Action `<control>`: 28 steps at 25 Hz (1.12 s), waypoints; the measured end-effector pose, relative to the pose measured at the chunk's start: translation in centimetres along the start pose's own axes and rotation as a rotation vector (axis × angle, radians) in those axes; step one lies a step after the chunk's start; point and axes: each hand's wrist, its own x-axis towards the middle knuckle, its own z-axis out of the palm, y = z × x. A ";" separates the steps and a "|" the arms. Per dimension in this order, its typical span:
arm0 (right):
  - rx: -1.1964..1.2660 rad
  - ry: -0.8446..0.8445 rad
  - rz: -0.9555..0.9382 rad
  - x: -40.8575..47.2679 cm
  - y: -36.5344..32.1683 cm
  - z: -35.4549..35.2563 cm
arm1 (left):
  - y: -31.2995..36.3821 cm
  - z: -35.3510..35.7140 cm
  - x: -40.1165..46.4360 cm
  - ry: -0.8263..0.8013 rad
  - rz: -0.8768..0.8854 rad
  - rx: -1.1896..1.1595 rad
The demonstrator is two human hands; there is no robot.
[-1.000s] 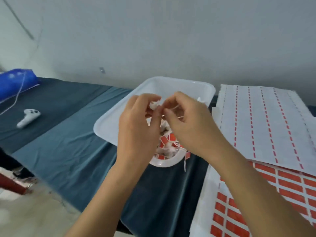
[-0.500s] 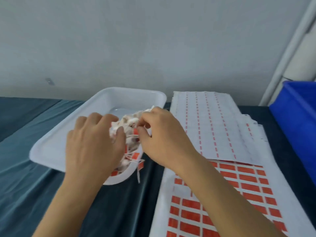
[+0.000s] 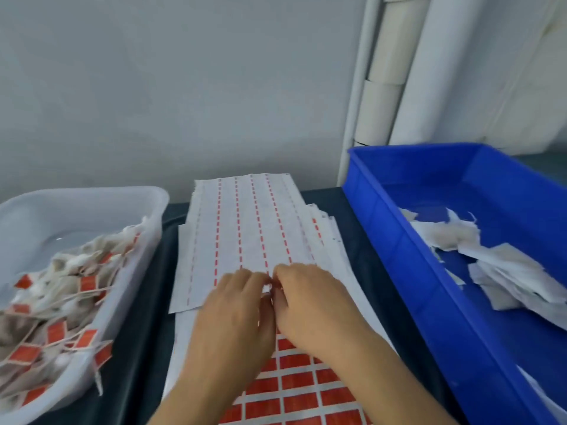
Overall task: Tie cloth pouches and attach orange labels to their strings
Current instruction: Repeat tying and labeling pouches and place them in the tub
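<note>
1. both hands are low in the middle of the view, over the stack of label sheets [image 3: 245,228] that lies on the dark cloth-covered surface [image 3: 147,348].
2. the left hand [image 3: 233,320] has its fingers curled down onto the sheets, fingertips close to the right hand's; whether its grip is grasping anything cannot be told, since the spot under the fingertips is hidden and blurred.
3. the right hand [image 3: 310,305] is curled the same way, thumb and forefinger drawn together right beside the left hand's fingertips; what it pinches, if anything, cannot be made out.
4. the top sheet is a used one with only thin orange dashes in rows; below the hands a sheet of full orange labels [image 3: 294,391] shows.
5. left of the sheets, a white tray [image 3: 129,207] holds a heap of finished cloth pouches [image 3: 61,302], tied with strings and carrying orange tags, some hanging over the near rim.
6. right of the sheets, a blue bin [image 3: 429,302] holds flat, untied white cloth pieces [image 3: 506,271], piled toward its right part.
7. white rolls [image 3: 386,87] stand against the wall behind the blue bin.
</note>
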 end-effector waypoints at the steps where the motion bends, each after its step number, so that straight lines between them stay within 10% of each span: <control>1: -0.055 -0.061 0.045 -0.6 1.2 0.4 | 0.4 1.5 -0.2 -0.070 0.009 0.004; 11: -0.157 -0.181 0.103 0.0 4.0 -0.9 | 0.8 5.0 -0.6 -0.321 -0.004 0.202; 20: -0.235 0.437 0.325 4.0 13.8 -12.2 | 1.4 5.0 -0.7 -0.459 -0.018 0.350; 28: -0.607 -0.015 0.887 3.5 23.3 -10.3 | 1.5 4.9 -0.8 -0.455 -0.006 0.327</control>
